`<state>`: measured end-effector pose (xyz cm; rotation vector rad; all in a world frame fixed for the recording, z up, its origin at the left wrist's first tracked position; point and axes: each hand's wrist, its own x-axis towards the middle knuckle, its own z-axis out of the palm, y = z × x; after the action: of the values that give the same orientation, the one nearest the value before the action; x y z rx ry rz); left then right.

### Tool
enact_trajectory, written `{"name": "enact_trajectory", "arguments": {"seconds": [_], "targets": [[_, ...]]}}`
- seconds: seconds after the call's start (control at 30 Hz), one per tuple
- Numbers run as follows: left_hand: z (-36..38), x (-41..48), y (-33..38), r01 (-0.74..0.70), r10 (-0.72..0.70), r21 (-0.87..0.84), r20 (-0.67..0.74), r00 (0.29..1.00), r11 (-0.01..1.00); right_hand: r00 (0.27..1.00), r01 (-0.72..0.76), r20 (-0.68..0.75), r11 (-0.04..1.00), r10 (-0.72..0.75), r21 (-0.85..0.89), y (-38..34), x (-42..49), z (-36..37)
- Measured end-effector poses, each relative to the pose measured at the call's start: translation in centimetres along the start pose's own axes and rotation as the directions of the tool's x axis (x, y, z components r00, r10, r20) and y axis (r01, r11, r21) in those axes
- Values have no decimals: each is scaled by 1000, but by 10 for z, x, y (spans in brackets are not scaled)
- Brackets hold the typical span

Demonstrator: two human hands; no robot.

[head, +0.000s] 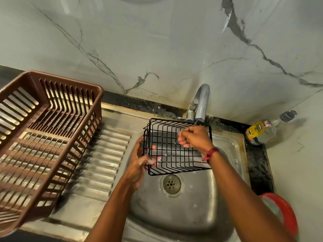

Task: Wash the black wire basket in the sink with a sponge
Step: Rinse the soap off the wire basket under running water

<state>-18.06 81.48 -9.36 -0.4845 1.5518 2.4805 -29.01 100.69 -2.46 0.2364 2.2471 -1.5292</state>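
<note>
The black wire basket (167, 145) is held tilted above the steel sink (183, 210), right under the tap spout. My left hand (141, 161) grips its left end, with soap foam on the fingers. My right hand (194, 137) reaches inside the basket near the top right corner, its fingers curled on the wires. A thin stream of water falls from the spout onto that hand. No sponge shows in either hand.
A chrome tap (201, 103) stands behind the sink. A brown plastic dish rack (43, 137) sits on the ribbed drainboard (104, 154) at left. A dish-soap bottle (262, 131) lies at the back right. A red-rimmed container (283, 215) is at right. The drain (172, 184) is uncovered.
</note>
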Motion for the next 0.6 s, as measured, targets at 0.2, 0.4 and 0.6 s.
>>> {"name": "enact_trajectory", "arguments": {"seconds": [0.2,0.4,0.6], "targets": [[2,10,8,-8,10,-63,21,1000,998,911,-23,322,811,259,-585,21,9,-8],[1,12,20,-14,17,-93,32,999,996,968,158,247,685,34,-711,21,16,-14],[-3,12,24,5,4,-145,60,998,989,980,183,185,733,-79,-655,14,13,-21]]}}
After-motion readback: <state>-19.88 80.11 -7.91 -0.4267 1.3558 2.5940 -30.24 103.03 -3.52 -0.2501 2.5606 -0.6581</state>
